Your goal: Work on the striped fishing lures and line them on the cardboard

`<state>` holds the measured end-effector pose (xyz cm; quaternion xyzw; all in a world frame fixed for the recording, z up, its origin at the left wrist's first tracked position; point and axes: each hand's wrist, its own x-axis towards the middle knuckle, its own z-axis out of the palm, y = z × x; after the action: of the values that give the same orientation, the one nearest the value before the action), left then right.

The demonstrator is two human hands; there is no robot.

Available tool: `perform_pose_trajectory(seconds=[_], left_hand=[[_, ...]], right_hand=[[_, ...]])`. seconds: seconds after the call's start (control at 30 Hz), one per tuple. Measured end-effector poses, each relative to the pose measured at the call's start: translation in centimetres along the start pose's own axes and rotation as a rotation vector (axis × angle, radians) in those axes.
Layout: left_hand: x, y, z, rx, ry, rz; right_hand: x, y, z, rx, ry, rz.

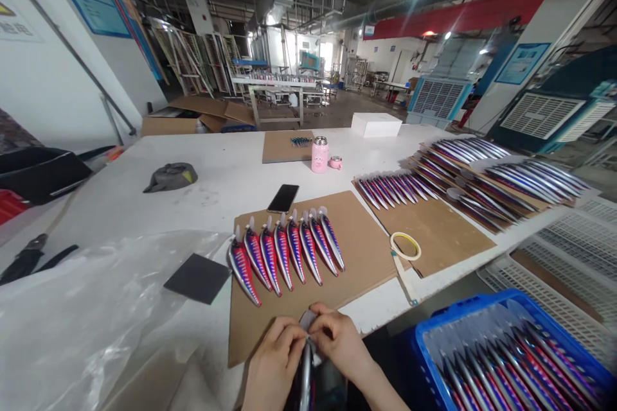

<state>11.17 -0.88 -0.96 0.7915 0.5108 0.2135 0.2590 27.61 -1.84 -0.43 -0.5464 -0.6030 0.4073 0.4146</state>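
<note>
Both of my hands meet at the near edge of the table over one fishing lure (305, 377), its silver body hanging down between them. My left hand (276, 359) pinches near its top, by the clear diving lip (307, 319). From the other side, my right hand (341, 341) pinches at the same spot with thumb and finger. Whatever small part sits between the fingertips is too small to make out. Just beyond, a row of several red, purple and silver lures (289, 250) lies on a cardboard sheet (361, 231).
A blue basket (421, 340) of lures stands at right, below the table. More lures (395, 187) lie on cardboard at the right. Around are a tape roll (405, 246), a cutter (403, 279), a phone (283, 198), a pink bottle (319, 155), a dark square sheet (197, 278) and plastic film (87, 308).
</note>
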Motion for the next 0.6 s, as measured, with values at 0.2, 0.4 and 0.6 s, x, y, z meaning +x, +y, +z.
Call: perform_pose_trajectory(seconds=[0.2, 0.4, 0.6], left_hand=[[0.2, 0.1, -0.3, -0.009, -0.008, -0.011], [0.3, 0.1, -0.3, -0.031, 0.01, -0.006], [0.3, 0.4, -0.6, -0.059, 0.036, -0.024]], right_hand=[[-0.3, 0.4, 0.2, -0.023, 0.015, 0.019], [-0.4, 0.0, 0.8, -0.07, 0.091, 0.01], [-2.6, 1.2, 2.1, -0.131, 0.148, -0.027]])
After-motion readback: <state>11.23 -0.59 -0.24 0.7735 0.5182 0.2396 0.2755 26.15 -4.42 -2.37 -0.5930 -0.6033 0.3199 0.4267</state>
